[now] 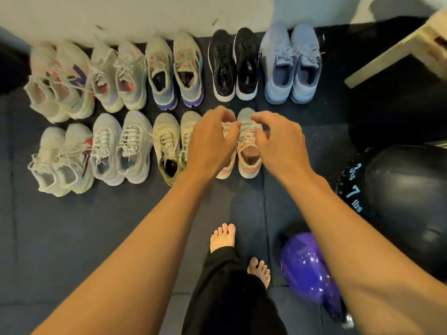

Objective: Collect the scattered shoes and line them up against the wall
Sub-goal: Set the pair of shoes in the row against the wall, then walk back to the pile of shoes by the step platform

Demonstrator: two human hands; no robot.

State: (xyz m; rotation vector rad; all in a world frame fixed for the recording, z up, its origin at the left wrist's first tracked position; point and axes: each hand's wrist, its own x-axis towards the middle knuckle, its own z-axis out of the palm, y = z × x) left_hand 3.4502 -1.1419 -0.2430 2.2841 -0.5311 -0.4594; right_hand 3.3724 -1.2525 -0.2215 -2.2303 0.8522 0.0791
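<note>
Two bare hands, left hand [212, 143] and right hand [278, 139], hover with fingers loosely curled, apart, over a pink-and-white mesh sneaker pair [249, 153]; light, soft uppers, likely best gripped at the heel collars.

Single head-worn wide-angle view, looking forward and steeply down from above the person's own outstretched arms. The camera faces the wall [135, 13], which runs along the top edge of the frame; the dark floor [72, 226] fills most of the field. The left hand [212, 143] and right hand [280, 143] sit near the centre, closer to the lens than the two rows of shoes [174, 68] beyond them. Bare feet [222, 236] appear at lower centre, directly beneath the camera. Lens distortion bends the frame edges.
</note>
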